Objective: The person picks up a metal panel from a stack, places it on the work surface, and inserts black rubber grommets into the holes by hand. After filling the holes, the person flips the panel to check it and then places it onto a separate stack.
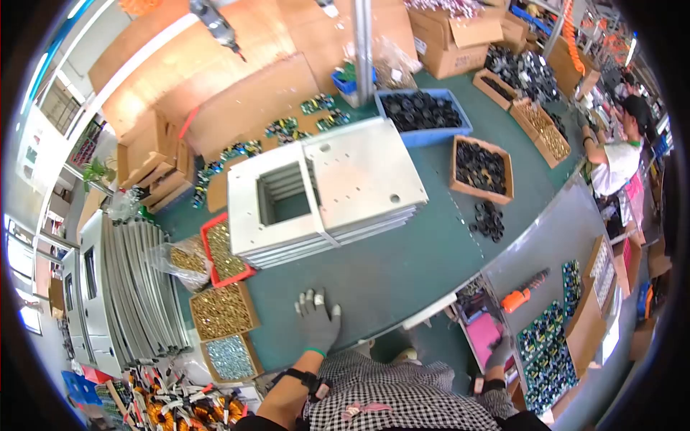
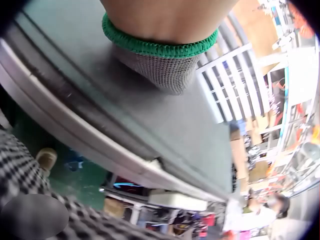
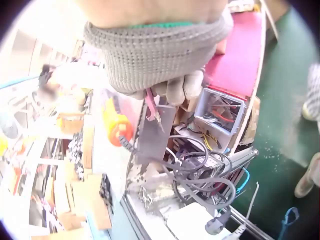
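Observation:
My left hand [image 1: 317, 323], in a grey glove, rests on the green table [image 1: 388, 280] with its fingers spread, in front of a stack of white metal panels [image 1: 359, 172]. Its green-edged cuff and glove [image 2: 162, 65] show in the left wrist view, where the fingers are hidden. Over an open drawer at the table's right side is my right hand [image 1: 501, 350], also gloved. The right wrist view shows that hand [image 3: 157, 62] with curled fingers around a slim pink tool [image 3: 151, 104], its pointed tip sticking out. The glove hides part of the tool.
In the drawer lie a pink sheet [image 1: 483, 333], cables [image 3: 210, 185] and a small bin [image 3: 220, 112]. An orange-handled driver [image 1: 516, 300] and circuit boards [image 1: 550, 352] lie to the right. Boxes of screws [image 1: 223, 312] stand left, and a blue bin [image 1: 424, 135] stands behind.

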